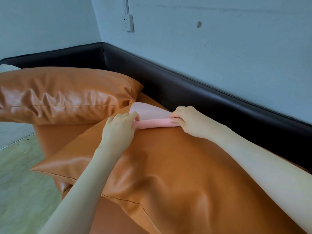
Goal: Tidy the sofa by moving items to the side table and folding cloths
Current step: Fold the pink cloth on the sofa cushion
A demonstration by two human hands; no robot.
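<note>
An orange leather sofa point(168, 166) with a dark padded back point(185, 85) fills the frame; glossy wrinkled cushions point(64, 93) lie at left. At centre, a soft pink cloth point(152, 118), partly rolled, is pinched by the left hand point(120, 126) and right hand point(189, 120).

A plain pink cloth point(152, 119) lies on tan-orange leather cushions point(168, 166). Behind the cloth runs a black sofa back point(194, 88); above that, a pale blue-grey wall point(219, 39) with a white socket point(128, 22).
</note>
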